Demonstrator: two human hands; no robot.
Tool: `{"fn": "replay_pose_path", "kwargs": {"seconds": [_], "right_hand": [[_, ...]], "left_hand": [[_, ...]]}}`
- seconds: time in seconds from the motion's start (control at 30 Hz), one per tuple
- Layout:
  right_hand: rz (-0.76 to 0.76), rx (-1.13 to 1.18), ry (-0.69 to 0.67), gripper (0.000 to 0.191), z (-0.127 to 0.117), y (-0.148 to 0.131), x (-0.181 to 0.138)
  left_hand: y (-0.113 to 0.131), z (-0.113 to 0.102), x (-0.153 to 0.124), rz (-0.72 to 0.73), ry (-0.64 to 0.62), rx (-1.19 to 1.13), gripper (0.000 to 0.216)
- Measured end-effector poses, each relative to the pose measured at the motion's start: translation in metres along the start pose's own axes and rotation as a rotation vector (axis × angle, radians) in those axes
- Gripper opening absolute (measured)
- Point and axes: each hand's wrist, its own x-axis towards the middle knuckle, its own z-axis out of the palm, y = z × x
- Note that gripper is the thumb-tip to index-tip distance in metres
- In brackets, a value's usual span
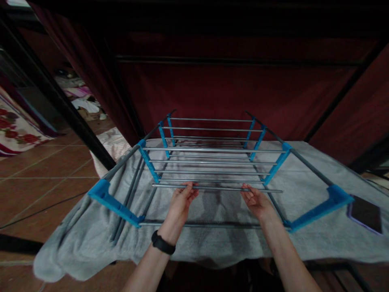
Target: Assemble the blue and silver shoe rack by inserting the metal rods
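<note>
My left hand (183, 198) and my right hand (254, 200) both grip a loose grey metal rod (219, 187), held level between them. It is above the front part of a rack of grey tubes and blue plastic brackets. The nearest brackets are the front left bracket (117, 205) and the front right bracket (322, 207). Low between them runs a front bottom tube (221, 225). Behind the rod, several thin crossbars (212, 162) span the blue side pieces. A black wristband (163, 243) is on my left wrist.
A grey blanket (306, 243) covers the surface under the rack. Two spare tubes (129, 198) lie on its left side. A phone (364, 213) rests at the right. Dark posts and a maroon curtain (212, 89) stand behind. Tiled floor (45, 182) shows at left.
</note>
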Motion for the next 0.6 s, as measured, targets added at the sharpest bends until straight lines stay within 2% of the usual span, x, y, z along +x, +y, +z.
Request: {"fn": "replay_pose_path", "kwargs": {"seconds": [0.17,0.6], "right_hand": [[-0.008,-0.018,-0.023,0.02,0.001,0.002,0.001],[-0.092,-0.034,0.028,0.018,-0.001,-0.01,0.004]], "left_hand": [[0.004,-0.014,0.008,-0.074,0.136,-0.049,0.004],[0.037,-0.076,0.042,-0.001,0.39,-0.057,0.025]]}}
